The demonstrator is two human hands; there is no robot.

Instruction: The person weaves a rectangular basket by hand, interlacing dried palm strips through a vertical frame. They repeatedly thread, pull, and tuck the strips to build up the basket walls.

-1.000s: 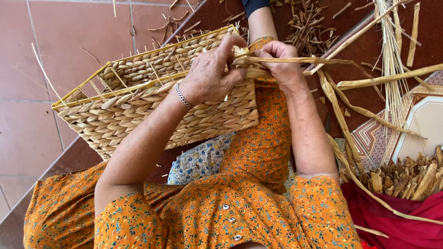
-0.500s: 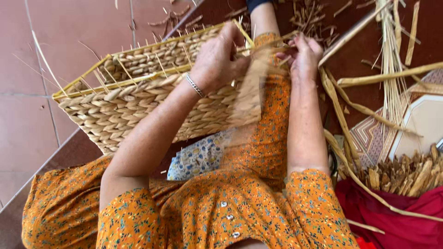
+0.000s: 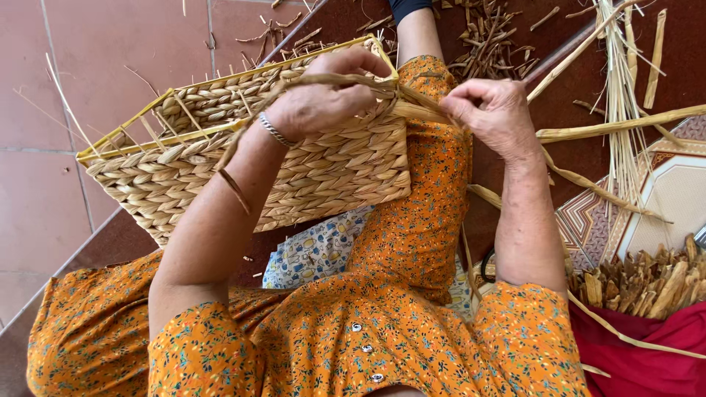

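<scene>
A rectangular woven straw basket (image 3: 220, 176) with a yellow wire rim rests on its side across my lap. My left hand (image 3: 323, 103) lies over the basket's upper corner and grips a thick dried straw strand (image 3: 334, 79) that loops over the rim. My right hand (image 3: 491, 110) is just right of that corner, pinching the same strand's end where it leaves the weave. A silver bracelet (image 3: 273, 131) circles my left wrist. A loose strand (image 3: 235, 187) hangs across my left forearm.
Long dried straw strands (image 3: 625, 117) lie on the floor at the right. A pile of short cut straw pieces (image 3: 647, 279) sits on a red cloth (image 3: 647, 353) at lower right. More scraps (image 3: 485, 37) litter the dark mat beyond my knee. Pink floor tiles (image 3: 66, 88) spread left.
The basket has tipped and shifted slightly. My left hand has moved onto the corner of the rim, and my right hand has pulled the strand tight to the right of it.
</scene>
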